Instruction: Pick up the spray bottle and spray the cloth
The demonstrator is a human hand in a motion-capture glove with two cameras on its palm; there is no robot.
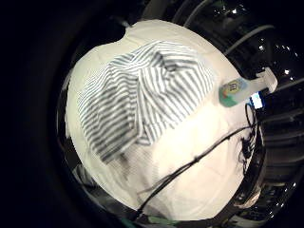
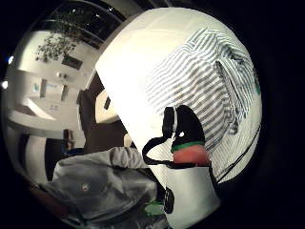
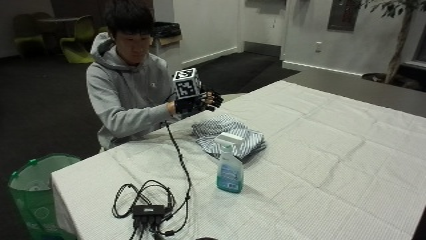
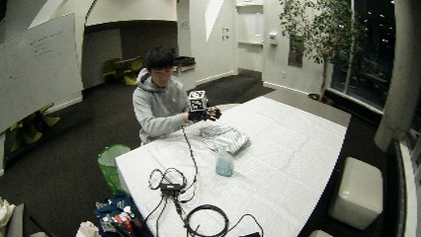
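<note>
Hovering above the striped cloth (image 3: 228, 136), the gloved right hand (image 3: 200, 101) holds nothing, fingers relaxed; the spray bottle (image 3: 229, 169) stands upright on the desk (image 3: 333, 165) just beside the cloth, within reach, ungrasped.

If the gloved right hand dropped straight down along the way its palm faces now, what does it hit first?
Most likely the striped cloth. The gloved right hand is raised above the table, and both palm views look down on that cloth. The spray bottle stands off to one side, out of that line. Depth is uncertain.
</note>
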